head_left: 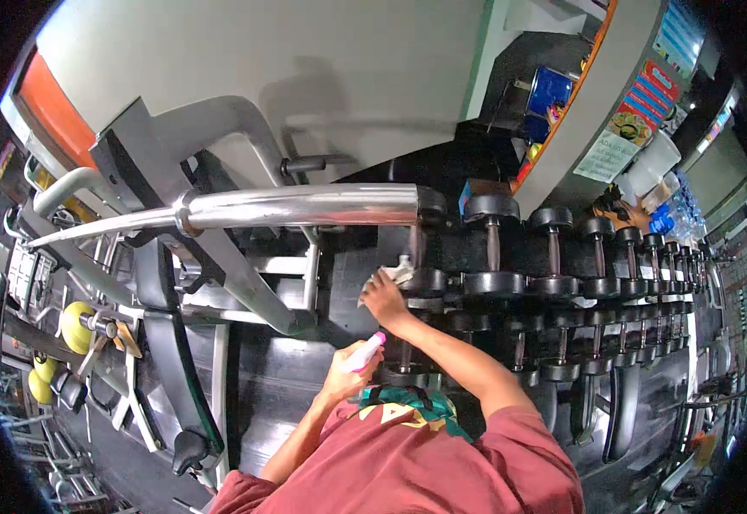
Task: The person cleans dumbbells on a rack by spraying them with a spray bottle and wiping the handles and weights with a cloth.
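Observation:
My left hand point(353, 370), low in front of my chest, is wrapped round a small pink and white bottle point(368, 352). Just above it, my right hand point(384, 300) reaches forward with a crumpled white cloth point(402, 272) in its fingers. The cloth is right beside the nearest dumbbell point(427, 282), at the left end of the upper row on the rack. Part of that dumbbell is hidden behind the cloth and the end of a thick chrome bar point(339, 206).
Dumbbells in two rows run off to the right, among them a large black one point(493, 281). The chrome bar juts across from a bench-press frame point(253, 154) on the left, with a black padded bench point(181, 368) below. A poster-covered pillar point(592, 111) stands behind the rack.

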A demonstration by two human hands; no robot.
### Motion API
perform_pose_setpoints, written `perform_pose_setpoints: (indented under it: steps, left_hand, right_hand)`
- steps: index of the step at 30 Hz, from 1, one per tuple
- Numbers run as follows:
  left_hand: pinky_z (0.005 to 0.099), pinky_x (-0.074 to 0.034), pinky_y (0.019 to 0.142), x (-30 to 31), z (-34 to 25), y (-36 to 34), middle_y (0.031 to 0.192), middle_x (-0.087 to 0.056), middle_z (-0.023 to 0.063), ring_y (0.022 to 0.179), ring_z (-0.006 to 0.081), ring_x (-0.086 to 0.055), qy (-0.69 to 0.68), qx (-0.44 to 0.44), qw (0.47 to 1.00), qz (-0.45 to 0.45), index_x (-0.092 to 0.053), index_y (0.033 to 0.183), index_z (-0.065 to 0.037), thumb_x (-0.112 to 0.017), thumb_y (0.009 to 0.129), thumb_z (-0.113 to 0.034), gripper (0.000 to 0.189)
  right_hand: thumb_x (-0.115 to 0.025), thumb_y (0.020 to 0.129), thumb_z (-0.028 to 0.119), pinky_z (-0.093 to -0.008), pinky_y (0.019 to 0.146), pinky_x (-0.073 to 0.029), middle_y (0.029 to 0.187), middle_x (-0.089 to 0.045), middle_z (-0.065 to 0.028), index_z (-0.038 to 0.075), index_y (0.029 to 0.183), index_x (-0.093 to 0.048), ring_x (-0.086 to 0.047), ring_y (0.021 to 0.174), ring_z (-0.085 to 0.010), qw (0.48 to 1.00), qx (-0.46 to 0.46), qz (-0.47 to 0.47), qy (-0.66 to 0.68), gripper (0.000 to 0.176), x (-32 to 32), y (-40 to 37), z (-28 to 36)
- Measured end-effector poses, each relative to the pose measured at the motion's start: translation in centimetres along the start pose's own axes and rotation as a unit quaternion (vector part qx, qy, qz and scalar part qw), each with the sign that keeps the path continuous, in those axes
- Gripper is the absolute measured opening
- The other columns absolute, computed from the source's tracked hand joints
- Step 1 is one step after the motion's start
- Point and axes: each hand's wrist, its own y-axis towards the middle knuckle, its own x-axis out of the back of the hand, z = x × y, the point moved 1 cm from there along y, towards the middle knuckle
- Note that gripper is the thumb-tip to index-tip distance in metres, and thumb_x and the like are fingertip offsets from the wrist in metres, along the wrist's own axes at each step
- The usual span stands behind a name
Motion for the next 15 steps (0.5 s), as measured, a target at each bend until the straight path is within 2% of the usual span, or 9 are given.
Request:
perform_pose_setpoints:
  steps: [1, 3, 4, 7, 10, 12, 13, 14, 15]
  left_hand:
    - [0.0211, -0.042, 0.051, 0.0, -0.1, -0.1, 0.078, -0.063, 0.0008, 0.058, 0.0048, -0.052, -0.027, 0.013, 1.000, -0.008, -0.062, 0.097, -0.004, -0.060, 0.084, -0.008, 0.014]
    - [0.0215, -0.043, 0.051, 0.3, 0.2, -0.4, 0.078, -0.064, 0.0012, 0.057, 0.0052, -0.052, -0.038, 0.025, 0.999, -0.020, -0.062, 0.098, -0.003, -0.060, 0.084, -0.008, 0.015]
    - [0.0219, -0.044, 0.051, 0.5, 0.4, -0.6, 0.077, -0.064, 0.0016, 0.057, 0.0055, -0.053, -0.050, 0.039, 0.998, -0.029, -0.062, 0.098, -0.003, -0.060, 0.084, -0.008, 0.015]
    - [0.0221, -0.044, 0.050, 0.9, 0.8, -1.1, 0.076, -0.064, 0.0020, 0.056, 0.0057, -0.053, -0.041, 0.030, 0.998, -0.046, -0.062, 0.098, -0.003, -0.060, 0.084, -0.008, 0.015]
    - [0.0221, -0.044, 0.049, 1.3, 1.6, -1.5, 0.077, -0.064, 0.0024, 0.055, 0.0058, -0.053, -0.059, 0.065, 0.994, -0.059, -0.061, 0.098, -0.003, -0.060, 0.084, -0.008, 0.014]
    - [0.0218, -0.044, 0.050, 1.7, 1.2, -1.6, 0.078, -0.064, 0.0026, 0.056, 0.0059, -0.053, -0.058, 0.063, 0.995, -0.059, -0.061, 0.098, -0.003, -0.060, 0.084, -0.008, 0.015]
    - [0.0215, -0.045, 0.050, 1.8, 1.0, -1.7, 0.078, -0.064, 0.0028, 0.057, 0.0061, -0.054, -0.058, 0.063, 0.995, -0.060, -0.061, 0.098, -0.003, -0.061, 0.084, -0.008, 0.015]
    - [0.0215, -0.045, 0.050, 1.9, 1.2, -1.8, 0.078, -0.064, 0.0028, 0.057, 0.0061, -0.054, -0.061, 0.065, 0.994, -0.059, -0.061, 0.098, -0.003, -0.061, 0.084, -0.008, 0.015]
    - [0.0214, -0.045, 0.051, 2.0, 1.4, -1.7, 0.079, -0.064, 0.0029, 0.058, 0.0062, -0.055, -0.068, 0.059, 0.994, -0.062, -0.061, 0.099, -0.003, -0.061, 0.084, -0.009, 0.015]
  right_hand:
    - [-0.050, 0.081, 0.018, -0.0472, 0.103, -0.029, 0.103, -0.062, -0.0058, 0.013, 0.096, -0.067, -0.051, 0.107, -0.0258, 1.000, 0.002, -0.004, -0.001, 0.023, -0.5, 0.7, 0.6]
    - [-0.049, 0.083, 0.023, -0.0408, 0.095, -0.034, 0.097, -0.065, -0.0039, 0.015, 0.094, -0.070, -0.052, 0.106, -0.0240, 0.987, -0.019, 0.091, -0.130, 0.025, -1.3, 1.4, 1.7]
    - [-0.049, 0.083, 0.023, -0.0408, 0.095, -0.034, 0.097, -0.065, -0.0039, 0.015, 0.094, -0.070, -0.052, 0.106, -0.0240, 0.987, -0.017, 0.089, -0.129, 0.025, -1.4, 1.8, 2.0]
    - [-0.050, 0.083, 0.024, -0.0398, 0.093, -0.034, 0.102, -0.064, -0.0050, 0.014, 0.099, -0.069, -0.054, 0.101, -0.0233, 0.975, -0.012, 0.170, -0.144, 0.027, -1.8, 2.1, 2.2]
    - [-0.052, 0.080, 0.021, -0.0395, 0.093, -0.036, 0.101, -0.064, -0.0052, 0.014, 0.096, -0.069, -0.055, 0.096, -0.0233, 0.988, 0.023, 0.120, -0.094, 0.024, -0.6, 0.5, 0.9]
    - [-0.054, 0.076, 0.018, -0.0397, 0.093, -0.037, 0.101, -0.062, -0.0068, 0.015, 0.093, -0.069, -0.054, 0.100, -0.0249, 0.997, 0.016, -0.022, 0.070, 0.022, 1.9, -1.1, -0.2]
    - [-0.051, 0.078, 0.019, -0.0401, 0.100, -0.033, 0.097, -0.060, -0.0030, 0.020, 0.098, -0.064, -0.052, 0.107, -0.0240, 0.995, 0.003, -0.057, 0.087, 0.024, 2.0, -1.8, -0.6]
    - [-0.051, 0.078, 0.019, -0.0401, 0.100, -0.033, 0.097, -0.060, -0.0030, 0.020, 0.098, -0.064, -0.052, 0.107, -0.0240, 0.995, 0.003, -0.053, 0.087, 0.024, 2.1, -2.6, -1.3]
    - [-0.051, 0.077, 0.018, -0.0385, 0.100, -0.034, 0.100, -0.059, -0.0028, 0.020, 0.099, -0.063, -0.052, 0.107, -0.0237, 0.984, -0.001, -0.137, 0.117, 0.025, 3.5, -3.4, -2.3]
